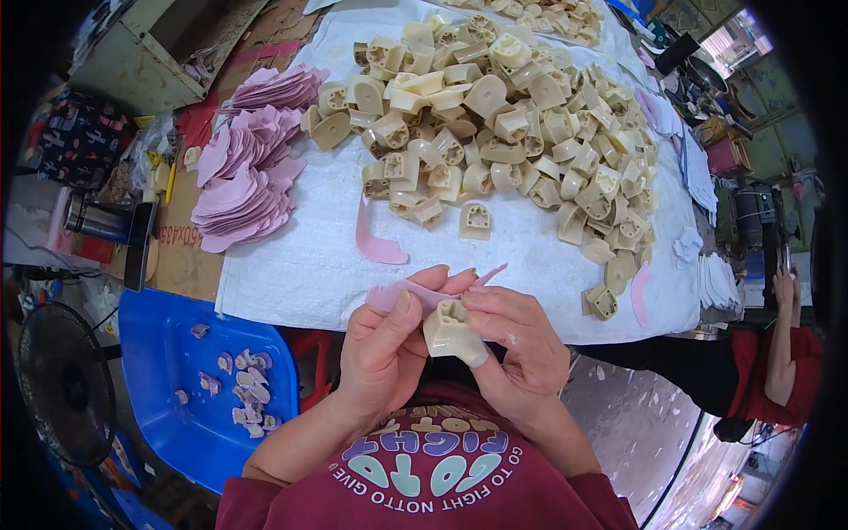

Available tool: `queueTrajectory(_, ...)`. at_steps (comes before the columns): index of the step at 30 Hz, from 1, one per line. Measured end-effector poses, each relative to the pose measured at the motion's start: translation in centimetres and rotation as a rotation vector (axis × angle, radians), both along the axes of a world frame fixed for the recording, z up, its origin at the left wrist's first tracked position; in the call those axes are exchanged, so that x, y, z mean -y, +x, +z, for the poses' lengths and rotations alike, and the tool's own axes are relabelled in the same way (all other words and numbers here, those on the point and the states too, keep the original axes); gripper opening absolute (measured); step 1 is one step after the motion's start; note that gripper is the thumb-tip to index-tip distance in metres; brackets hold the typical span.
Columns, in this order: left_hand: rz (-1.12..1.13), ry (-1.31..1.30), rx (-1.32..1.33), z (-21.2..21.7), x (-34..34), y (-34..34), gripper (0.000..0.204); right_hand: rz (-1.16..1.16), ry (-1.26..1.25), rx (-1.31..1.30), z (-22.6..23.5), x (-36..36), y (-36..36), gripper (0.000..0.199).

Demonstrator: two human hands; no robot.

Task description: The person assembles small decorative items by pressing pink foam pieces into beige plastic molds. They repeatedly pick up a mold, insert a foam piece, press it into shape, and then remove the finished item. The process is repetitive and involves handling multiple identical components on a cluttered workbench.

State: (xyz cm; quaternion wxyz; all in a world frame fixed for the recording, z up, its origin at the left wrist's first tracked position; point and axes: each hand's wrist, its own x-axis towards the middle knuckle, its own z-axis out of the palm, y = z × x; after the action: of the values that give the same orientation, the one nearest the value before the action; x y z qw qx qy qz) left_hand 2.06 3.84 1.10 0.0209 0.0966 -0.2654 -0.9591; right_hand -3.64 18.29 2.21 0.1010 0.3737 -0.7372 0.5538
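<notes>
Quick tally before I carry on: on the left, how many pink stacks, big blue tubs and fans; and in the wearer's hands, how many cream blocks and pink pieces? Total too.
Pink stacks: 3
Blue tub: 1
Fan: 1
Held block: 1
Held pink piece, partly hidden: 1
Total: 7

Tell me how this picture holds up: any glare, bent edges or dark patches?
In the head view, the corners go black around the fisheye circle and the near edge of the white table cover bows; also in the head view, the bright opening at upper right looks washed out, and the held cream block shows glossy highlights.
</notes>
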Motion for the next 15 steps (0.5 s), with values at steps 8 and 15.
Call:
queueTrajectory(8, 0.030, -0.149, 0.030, 0.7, 0.0, -0.3, 0.034, -0.088, 0.174, -0.198, 0.4, -0.2, -0.8, 0.036)
queueTrajectory(15, -0.030, -0.470, 0.134, 0.2, 1.2, -0.6, 0.028, -0.137, 0.339, -0.255, 0.4, -0.6, -1.3, 0.035)
